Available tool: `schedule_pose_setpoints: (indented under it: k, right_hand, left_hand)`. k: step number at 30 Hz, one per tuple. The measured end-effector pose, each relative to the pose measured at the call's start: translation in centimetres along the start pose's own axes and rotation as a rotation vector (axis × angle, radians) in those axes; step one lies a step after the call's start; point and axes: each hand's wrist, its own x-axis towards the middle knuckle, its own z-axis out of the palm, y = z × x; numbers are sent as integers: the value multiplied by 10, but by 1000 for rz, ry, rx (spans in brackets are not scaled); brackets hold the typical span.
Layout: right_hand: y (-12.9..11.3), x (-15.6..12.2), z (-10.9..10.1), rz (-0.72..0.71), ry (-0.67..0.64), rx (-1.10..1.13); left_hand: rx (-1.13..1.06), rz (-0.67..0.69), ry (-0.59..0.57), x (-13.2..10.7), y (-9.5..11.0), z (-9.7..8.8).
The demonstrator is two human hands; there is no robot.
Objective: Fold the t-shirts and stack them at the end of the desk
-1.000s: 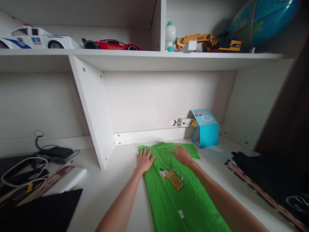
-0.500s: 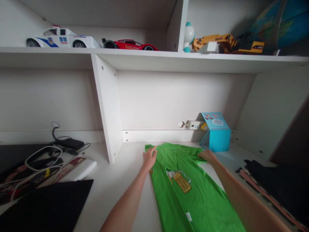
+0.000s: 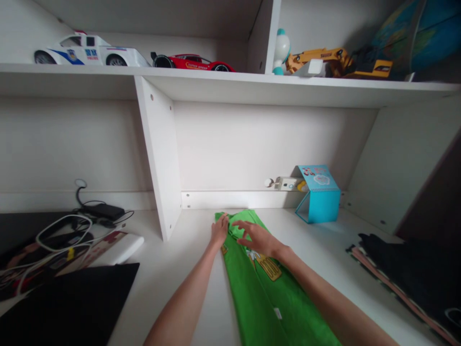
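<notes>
A green T-shirt (image 3: 266,298) with a beer-mug print lies lengthwise on the white desk (image 3: 180,274), its right sleeve folded in over the chest. My left hand (image 3: 219,230) lies flat on the shirt's top left corner, fingers stretched out. My right hand (image 3: 256,239) hovers just over the folded-in part near the collar, fingers spread, holding nothing.
A blue desk calendar (image 3: 319,194) stands at the back right beside a small white device (image 3: 286,183). Dark folded clothes (image 3: 410,269) lie at the right. Cables and a charger (image 3: 82,218), a white box (image 3: 115,247) and a black cloth (image 3: 68,302) are at the left. Toy cars and a globe fill the shelf above.
My right hand carried the shirt's right sleeve from the right edge inward to the middle and let it go; the shirt is narrower. My left hand stayed on the top left corner.
</notes>
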Motion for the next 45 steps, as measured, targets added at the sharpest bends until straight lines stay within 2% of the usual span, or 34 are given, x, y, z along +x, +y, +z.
schedule_pose_setpoints:
  k: [3,6,8,11,14,18,24,31,34,36,38,42,45]
  right_hand:
    - [16,-39,-14,-38,-31,29]
    - [46,-97,-32,34,-16,-2]
    - [58,-141,-35,123,-34,-22]
    - [53,-198,-19,252,-93,-39]
    - [39,-229,6,259,-55,-112]
    - [32,-236,21,107,143,-197]
    - [38,-234,18,-12,297,-256]
    - [45,-237,13,1,153,-163]
    - [44,-230,4,8,112,-108]
    - [43,-222,0,30,117,-90]
    - [43,-214,0,42,93,-111]
    - [45,-208,9,43,-122,-136]
    - [48,-212,15,27,-163,-116]
  left_hand:
    - [-35,26,13,0,-2,0]
    - [-60,48,-2,0,-4,2]
    - [-34,69,-9,1,-4,3]
    - [18,102,-20,4,-2,4]
    - [43,111,-53,8,1,2]
    - [94,139,-90,12,12,0]
    - [184,156,-73,22,33,-5]
    - [322,57,-141,28,26,-15]
    - [396,50,-86,26,28,-12]
    - [423,88,-61,25,35,-3]
    - [424,155,-98,23,45,11]
    - [405,236,-271,17,52,41]
    - [439,184,-409,9,45,51]
